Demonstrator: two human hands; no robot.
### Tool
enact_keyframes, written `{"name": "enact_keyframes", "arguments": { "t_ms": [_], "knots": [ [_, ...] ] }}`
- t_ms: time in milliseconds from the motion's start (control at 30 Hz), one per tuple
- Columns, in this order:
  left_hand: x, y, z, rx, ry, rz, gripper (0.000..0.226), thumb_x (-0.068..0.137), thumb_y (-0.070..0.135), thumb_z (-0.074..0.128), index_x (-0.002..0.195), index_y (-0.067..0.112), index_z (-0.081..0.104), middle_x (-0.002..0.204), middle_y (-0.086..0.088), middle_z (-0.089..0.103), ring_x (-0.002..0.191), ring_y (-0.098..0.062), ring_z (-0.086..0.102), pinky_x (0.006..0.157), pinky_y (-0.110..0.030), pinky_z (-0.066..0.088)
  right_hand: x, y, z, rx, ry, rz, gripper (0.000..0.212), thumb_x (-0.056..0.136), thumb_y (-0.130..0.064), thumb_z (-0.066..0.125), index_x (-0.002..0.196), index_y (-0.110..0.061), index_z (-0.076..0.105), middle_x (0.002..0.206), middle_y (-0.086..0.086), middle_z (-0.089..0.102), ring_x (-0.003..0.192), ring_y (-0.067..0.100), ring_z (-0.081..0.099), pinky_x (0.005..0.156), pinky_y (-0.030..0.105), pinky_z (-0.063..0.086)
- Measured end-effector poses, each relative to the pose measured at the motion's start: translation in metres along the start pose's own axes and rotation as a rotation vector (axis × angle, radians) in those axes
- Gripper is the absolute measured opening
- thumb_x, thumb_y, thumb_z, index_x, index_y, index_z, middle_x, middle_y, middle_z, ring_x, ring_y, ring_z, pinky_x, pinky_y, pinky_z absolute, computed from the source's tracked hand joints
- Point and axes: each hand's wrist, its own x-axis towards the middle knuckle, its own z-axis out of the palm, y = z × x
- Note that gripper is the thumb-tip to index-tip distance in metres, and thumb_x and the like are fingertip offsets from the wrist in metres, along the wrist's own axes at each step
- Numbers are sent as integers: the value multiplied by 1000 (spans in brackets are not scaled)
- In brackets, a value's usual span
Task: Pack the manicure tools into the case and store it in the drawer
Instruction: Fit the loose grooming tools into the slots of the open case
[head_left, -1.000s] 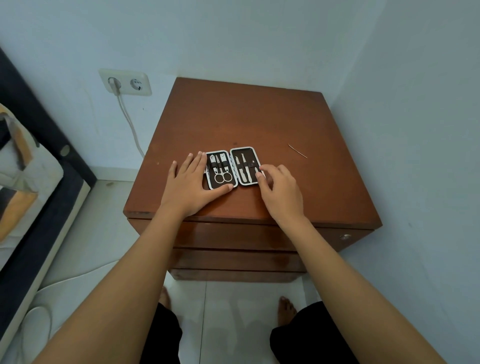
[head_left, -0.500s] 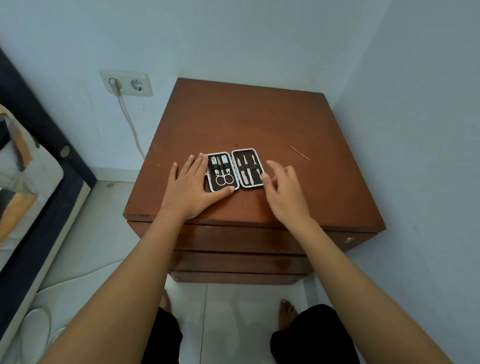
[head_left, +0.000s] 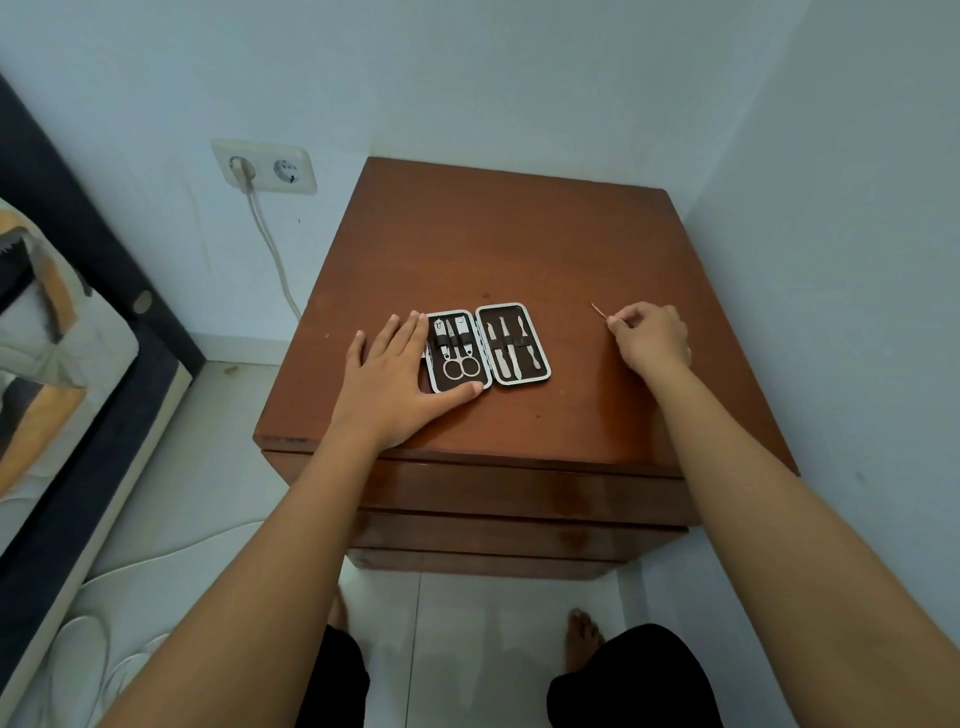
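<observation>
An open manicure case (head_left: 511, 345) lies flat on the brown nightstand (head_left: 498, 249), dark inside with a white rim. Scissors and clippers sit in its left half, three slim metal tools in its right half. My left hand (head_left: 395, 384) lies flat against the case's left edge, thumb along its near side. To the right of the case, my right hand (head_left: 652, 338) pinches a thin metal tool (head_left: 598, 310) by its near end; the tip points up and left. The nightstand's drawers (head_left: 519, 493) are closed.
The nightstand stands in a corner, with walls behind and to the right. A wall socket (head_left: 265, 166) with a white cable sits to the left. A bed (head_left: 62, 332) runs along the left edge. My bare feet stand on white tiles below.
My right hand has left the case's right half and moved right to the thin tool, closing its fingers on it. The left hand has stayed beside the case.
</observation>
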Motion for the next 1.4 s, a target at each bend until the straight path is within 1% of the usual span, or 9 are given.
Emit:
{"name": "enact_keyframes", "arguments": {
  "t_ms": [200,333,433,533,667,900,1033,1267,1400],
  "knots": [
    [0,0,1,1,1,0,108,67,87,27,151,21,8,160,6,9,146,-10,0,117,-42,-4,-24,2,5,-19,41,-78,15,94,-31,48,92,-23,61,119,6,56,117,29,45,99,43,31],
    [0,0,1,-3,-3,-3,108,67,87,27,151,21,10,160,6,9,146,-10,1,117,-42,-4,-63,7,21,211,82,-322,11,92,-22,50,82,-27,52,88,-5,60,94,22,55,90,43,37],
    [-1,0,0,-6,-5,-4,108,67,87,28,151,21,11,160,6,9,146,-10,1,117,-43,-4,-82,7,27,254,69,-490,8,88,-16,56,83,-21,59,83,-4,60,84,16,52,77,39,47],
    [-1,1,0,-5,-8,-5,109,67,87,27,151,21,11,160,6,9,146,-10,1,117,-42,-4,-88,7,29,178,104,-592,8,88,-14,57,89,-15,65,85,0,62,84,16,50,72,34,47],
    [0,0,1,-3,-6,-5,109,66,88,26,151,21,10,160,5,9,146,-10,1,117,-43,-5,-92,7,33,-75,210,-685,13,88,-15,57,95,-14,68,81,3,61,82,23,52,66,33,39],
    [0,-1,2,3,0,-6,112,64,90,23,151,20,10,160,5,10,146,-10,1,117,-43,-4,-104,-2,40,-153,201,-746,21,88,-20,54,100,-11,70,80,4,61,80,25,54,61,35,45],
    [0,0,2,-3,2,-9,110,66,87,27,151,20,10,160,6,10,146,-10,1,117,-43,-4,-109,-6,42,-193,181,-720,25,91,-22,50,107,-12,67,85,5,60,84,25,53,63,36,42],
    [0,0,2,-5,9,1,109,67,87,28,151,20,10,160,5,10,146,-11,2,117,-43,-4,-112,-12,35,-258,44,-666,33,94,-15,42,124,-11,56,100,9,59,95,28,51,74,39,42],
    [0,-1,2,-8,9,-3,110,66,88,26,151,20,10,159,5,10,146,-10,2,117,-43,-4,-114,-14,32,-297,-9,-663,34,95,-15,38,126,-11,52,105,10,57,99,28,48,72,37,40]
  ]
}}
